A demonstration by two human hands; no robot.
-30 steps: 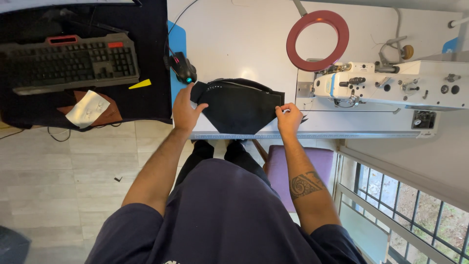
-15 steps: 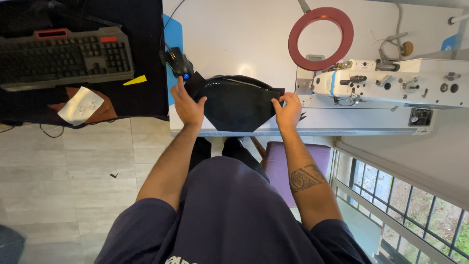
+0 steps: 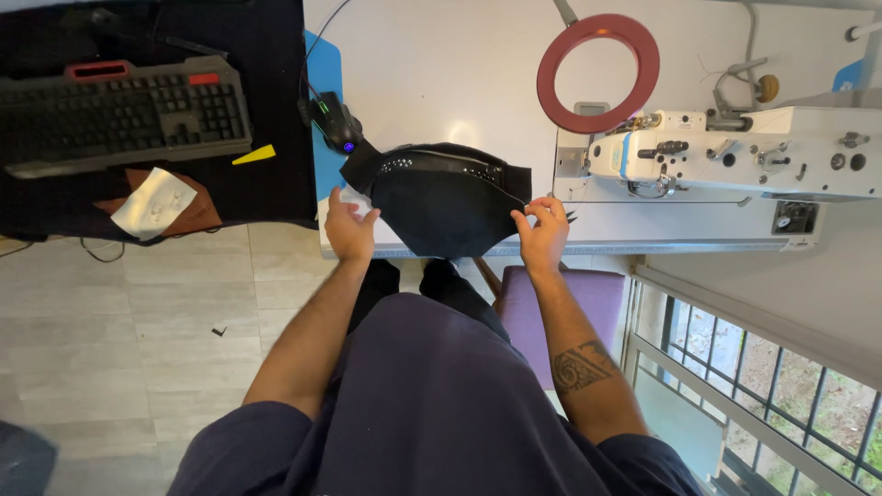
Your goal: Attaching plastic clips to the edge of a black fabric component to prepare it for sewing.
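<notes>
Two hands sit at a black cloth (image 3: 446, 197): the right hand (image 3: 544, 234) pinches its edge, and the left hand (image 3: 349, 228) rests open beside it.

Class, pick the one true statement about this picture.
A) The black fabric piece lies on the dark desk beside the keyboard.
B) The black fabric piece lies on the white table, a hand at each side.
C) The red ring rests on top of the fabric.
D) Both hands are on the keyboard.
B: the black fabric piece lies on the white table, with the left hand at its left edge and the right hand at its right edge.
</notes>
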